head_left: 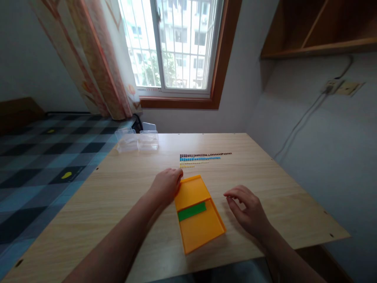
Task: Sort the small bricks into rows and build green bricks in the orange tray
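An orange tray lies at an angle near the table's front edge, with a divider across it. Inside, just below the divider, is a flat green strip. My left hand grips the tray's upper left corner, its fingers closed over the rim. To the right of the tray, touching nothing, my right hand has its thumb and fingertips apart, with nothing visible between them. Beyond the tray lie rows of tiny pieces: dark brown, blue, pale and yellow.
Clear plastic holders stand at the back left of the wooden table. A bed with a checkered cover is on the left. A cable hangs along the right wall below a shelf.
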The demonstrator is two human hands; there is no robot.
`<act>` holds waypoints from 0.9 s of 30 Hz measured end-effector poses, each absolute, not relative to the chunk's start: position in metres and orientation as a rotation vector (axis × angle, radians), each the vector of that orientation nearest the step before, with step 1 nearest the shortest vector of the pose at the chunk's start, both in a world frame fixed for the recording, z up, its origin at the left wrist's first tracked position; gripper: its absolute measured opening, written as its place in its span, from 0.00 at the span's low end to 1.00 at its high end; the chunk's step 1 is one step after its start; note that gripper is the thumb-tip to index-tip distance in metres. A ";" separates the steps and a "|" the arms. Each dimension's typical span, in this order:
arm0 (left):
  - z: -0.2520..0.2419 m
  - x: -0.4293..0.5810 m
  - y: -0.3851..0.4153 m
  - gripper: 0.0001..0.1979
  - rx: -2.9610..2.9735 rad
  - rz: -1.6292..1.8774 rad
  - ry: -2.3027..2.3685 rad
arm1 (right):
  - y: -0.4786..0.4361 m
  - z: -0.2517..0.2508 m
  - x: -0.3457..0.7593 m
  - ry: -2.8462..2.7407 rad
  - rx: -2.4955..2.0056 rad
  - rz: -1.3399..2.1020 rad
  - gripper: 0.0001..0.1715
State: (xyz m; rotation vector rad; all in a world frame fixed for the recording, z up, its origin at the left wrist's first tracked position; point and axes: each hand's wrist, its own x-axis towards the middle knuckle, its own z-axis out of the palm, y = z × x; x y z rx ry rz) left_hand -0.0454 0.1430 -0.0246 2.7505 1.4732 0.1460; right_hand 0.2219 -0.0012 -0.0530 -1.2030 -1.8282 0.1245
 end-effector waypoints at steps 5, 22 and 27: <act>-0.026 -0.046 0.142 0.13 2.731 0.195 1.421 | -0.022 -0.053 0.216 -1.986 -1.252 0.269 0.14; -0.005 -0.038 0.134 0.08 2.593 0.646 1.280 | -0.037 -0.096 0.208 -2.071 -1.475 0.253 0.72; 0.017 -0.040 0.117 0.06 2.470 0.769 0.982 | -0.036 -0.099 0.203 -2.002 -1.526 0.223 0.73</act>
